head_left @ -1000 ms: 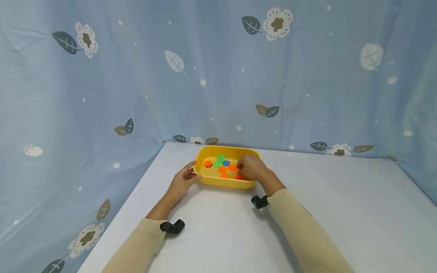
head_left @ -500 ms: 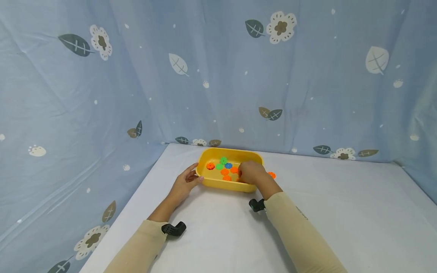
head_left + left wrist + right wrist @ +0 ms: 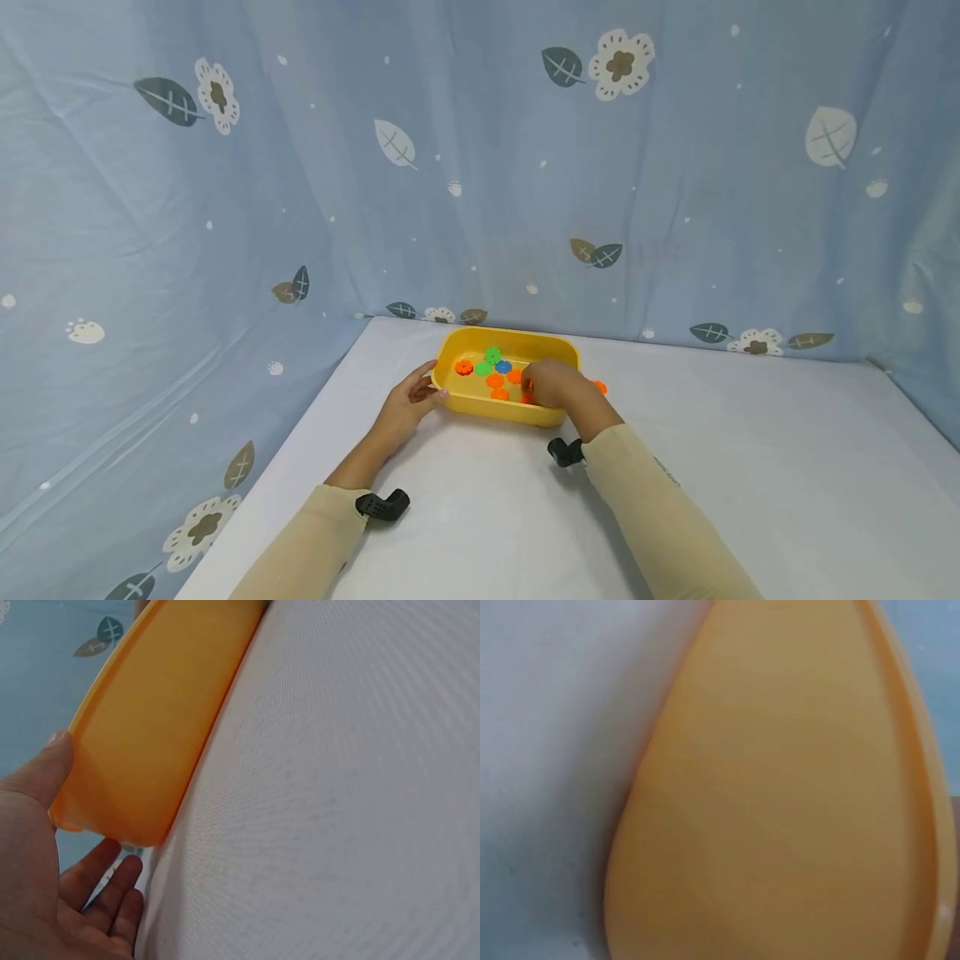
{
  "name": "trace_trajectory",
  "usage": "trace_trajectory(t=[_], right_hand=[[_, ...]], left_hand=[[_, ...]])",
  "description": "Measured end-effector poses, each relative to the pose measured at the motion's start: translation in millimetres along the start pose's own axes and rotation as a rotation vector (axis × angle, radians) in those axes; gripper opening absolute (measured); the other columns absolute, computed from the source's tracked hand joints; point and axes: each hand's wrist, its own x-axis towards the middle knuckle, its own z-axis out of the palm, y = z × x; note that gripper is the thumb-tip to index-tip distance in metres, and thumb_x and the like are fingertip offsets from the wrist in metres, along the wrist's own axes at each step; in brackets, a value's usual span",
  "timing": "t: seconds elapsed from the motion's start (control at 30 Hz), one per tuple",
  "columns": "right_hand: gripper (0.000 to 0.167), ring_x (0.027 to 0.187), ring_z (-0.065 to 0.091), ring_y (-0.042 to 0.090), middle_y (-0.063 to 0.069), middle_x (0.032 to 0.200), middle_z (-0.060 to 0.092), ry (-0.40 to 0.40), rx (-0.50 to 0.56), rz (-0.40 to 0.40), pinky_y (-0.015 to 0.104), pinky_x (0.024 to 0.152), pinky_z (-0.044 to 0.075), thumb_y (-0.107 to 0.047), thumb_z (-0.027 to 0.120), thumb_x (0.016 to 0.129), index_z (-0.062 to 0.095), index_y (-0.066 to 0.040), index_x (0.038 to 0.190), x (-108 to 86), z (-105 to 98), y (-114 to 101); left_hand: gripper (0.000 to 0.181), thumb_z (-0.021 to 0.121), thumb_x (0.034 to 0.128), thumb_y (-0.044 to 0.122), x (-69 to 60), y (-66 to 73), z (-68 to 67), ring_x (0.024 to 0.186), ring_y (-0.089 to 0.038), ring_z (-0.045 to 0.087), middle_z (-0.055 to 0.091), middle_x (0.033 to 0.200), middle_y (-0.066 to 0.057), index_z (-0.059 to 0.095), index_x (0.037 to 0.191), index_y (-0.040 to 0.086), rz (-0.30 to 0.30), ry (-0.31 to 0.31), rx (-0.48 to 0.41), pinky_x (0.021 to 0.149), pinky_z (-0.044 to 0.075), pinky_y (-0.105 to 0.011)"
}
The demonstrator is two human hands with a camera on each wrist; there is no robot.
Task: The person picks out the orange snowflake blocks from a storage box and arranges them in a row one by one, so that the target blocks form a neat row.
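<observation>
Much of the white tabletop stretches to my right and toward me, while the yellow tub sits on it near the blue curtain behind. Only the head view shows the orange pieces, green pieces and blue piece inside; both wrist views catch just outer wall. Another orange piece lies outside, beyond my right wrist. My left hand grips the tub's corner, thumb on the rim, fingers loosely bent. My right hand dips inside, fingers curled downward; whether they pinch anything, I cannot tell.
</observation>
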Motion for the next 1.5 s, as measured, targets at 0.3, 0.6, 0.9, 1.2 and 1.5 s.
trace_trajectory(t=[0.3, 0.6, 0.9, 1.2, 1.5], right_hand=[[0.01, 0.086, 0.051, 0.025, 0.003, 0.091, 0.058, 0.004, 0.006, 0.006, 0.037, 0.084, 0.046, -0.006, 0.062, 0.092, 0.065, -0.014, 0.097, -1.1, 1.2, 0.2], [0.016, 0.089, 0.052, 0.022, 0.002, 0.102, 0.061, 0.01, 0.052, -0.04, 0.036, 0.085, 0.047, -0.008, 0.063, 0.092, 0.064, -0.018, 0.105, -1.3, -1.0, 0.0], [0.02, 0.085, 0.055, 0.021, 0.001, 0.096, 0.06, 0.061, 0.216, -0.05, 0.033, 0.077, 0.049, -0.011, 0.07, 0.09, 0.064, -0.012, 0.11, -12.2, -14.7, 4.9], [0.02, 0.083, 0.058, 0.022, 0.002, 0.09, 0.062, 0.132, 0.328, -0.083, 0.031, 0.068, 0.05, -0.01, 0.07, 0.091, 0.064, -0.01, 0.11, -27.7, -29.2, 17.4], [0.019, 0.088, 0.058, 0.021, 0.003, 0.095, 0.063, 0.205, 0.396, -0.084, 0.033, 0.073, 0.052, -0.013, 0.07, 0.091, 0.064, -0.009, 0.109, -48.7, -36.1, 37.0]], left_hand=[[0.066, 0.074, 0.0866, 0.038, -0.1, -1.5, 1.2, 0.113, -0.023, 0.057, 0.059, 0.133, -0.006, 0.045, 0.146, 0.032, -0.002, 0.006, 0.005, 0.097, 0.047, -0.043], [0.068, 0.073, 0.0887, 0.033, -1.2, 0.0, 1.9, 0.116, -0.027, 0.056, 0.056, 0.135, -0.013, 0.042, 0.148, 0.026, 0.01, -0.001, 0.007, 0.099, 0.045, -0.045], [0.067, 0.068, 0.0932, 0.022, -20.9, 39.6, -2.7, 0.118, -0.034, 0.054, 0.051, 0.138, -0.024, 0.036, 0.151, 0.009, 0.011, -0.046, 0.032, 0.099, 0.044, -0.046], [0.069, 0.07, 0.0918, 0.025, -8.9, 19.0, -0.9, 0.12, -0.034, 0.053, 0.05, 0.139, -0.022, 0.036, 0.151, 0.014, 0.002, -0.036, 0.022, 0.1, 0.044, -0.047], [0.068, 0.072, 0.0897, 0.032, -4.5, 1.5, 1.8, 0.118, -0.028, 0.055, 0.054, 0.138, -0.014, 0.04, 0.15, 0.024, 0.011, -0.003, 0.004, 0.099, 0.045, -0.045]])
